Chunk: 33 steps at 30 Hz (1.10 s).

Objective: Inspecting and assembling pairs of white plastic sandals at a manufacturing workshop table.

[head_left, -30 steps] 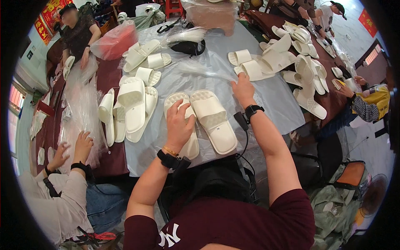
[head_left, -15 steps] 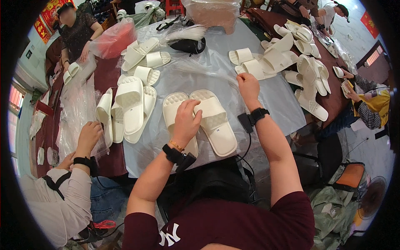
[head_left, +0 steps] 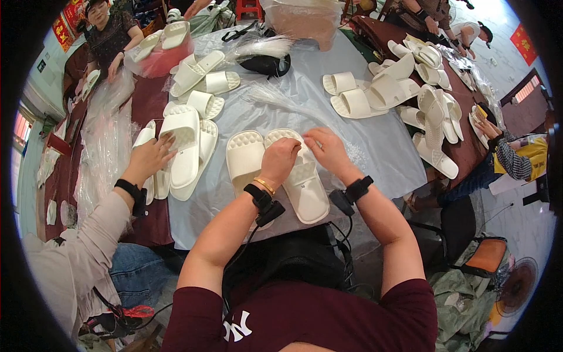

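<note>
A person in a maroon shirt works over a pair of cream slippers on a table draped in a pale grey cloth (head_left: 375, 152). The left hand (head_left: 280, 159), fingers curled into a loose fist, presses down on the strap of the right-hand slipper (head_left: 299, 179), while the right hand (head_left: 326, 149), fingers bent and drawn together, rests on the same strap just beside it; whether its fingertips pinch anything cannot be told. The second slipper (head_left: 245, 159) lies flat immediately to the left of the left hand, touching the first along its edge. Both wrists wear black bands with cables running down from them. Further left, a co-worker's hand (head_left: 149, 157) in a beige sleeve is spread over a stack of slippers (head_left: 185, 146). Beyond the hands lie a white bundle of thin ties (head_left: 275, 97) and a loose group of slippers (head_left: 375, 94) to the right.
</note>
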{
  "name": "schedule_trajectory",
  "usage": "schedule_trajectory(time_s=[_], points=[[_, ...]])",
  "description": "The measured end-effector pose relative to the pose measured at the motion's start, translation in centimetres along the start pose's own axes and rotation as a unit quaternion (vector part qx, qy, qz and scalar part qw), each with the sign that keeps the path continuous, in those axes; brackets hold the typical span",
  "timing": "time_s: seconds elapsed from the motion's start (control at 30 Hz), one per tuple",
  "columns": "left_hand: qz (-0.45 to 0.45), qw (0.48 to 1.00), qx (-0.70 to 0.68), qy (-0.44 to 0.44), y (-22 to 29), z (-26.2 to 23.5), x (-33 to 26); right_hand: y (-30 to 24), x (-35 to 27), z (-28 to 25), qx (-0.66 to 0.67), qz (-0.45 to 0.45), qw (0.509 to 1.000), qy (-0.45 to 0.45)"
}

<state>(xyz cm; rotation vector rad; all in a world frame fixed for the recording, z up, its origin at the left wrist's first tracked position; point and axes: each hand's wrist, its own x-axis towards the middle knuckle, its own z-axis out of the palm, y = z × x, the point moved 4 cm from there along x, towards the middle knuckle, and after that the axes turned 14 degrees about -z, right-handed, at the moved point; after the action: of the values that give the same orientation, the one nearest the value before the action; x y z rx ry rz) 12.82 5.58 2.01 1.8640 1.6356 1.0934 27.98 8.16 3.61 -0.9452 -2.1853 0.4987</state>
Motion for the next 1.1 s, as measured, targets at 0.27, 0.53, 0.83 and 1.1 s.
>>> schedule_trajectory(time_s=[0.27,0.53,0.83,1.1], points=[[-0.139,0.953,-0.263,0.058,-1.5,-8.1,-3.6,11.1,-1.2,0.1,-0.303,0.017,0.946,-0.116],[-0.264,0.747,-0.593,0.143,-4.8,-18.3,-10.5,9.8,0.7,-2.0,-0.363,-0.017,0.927,-0.095],[-0.329,0.723,-0.607,0.031,-3.5,-13.8,-13.1,-10.4,-1.6,1.1,0.113,-0.049,0.991,0.044],[-0.381,0.687,-0.617,-0.048,-2.5,-10.4,-14.9,-11.7,-7.0,6.3,0.089,-0.096,0.983,-0.126]])
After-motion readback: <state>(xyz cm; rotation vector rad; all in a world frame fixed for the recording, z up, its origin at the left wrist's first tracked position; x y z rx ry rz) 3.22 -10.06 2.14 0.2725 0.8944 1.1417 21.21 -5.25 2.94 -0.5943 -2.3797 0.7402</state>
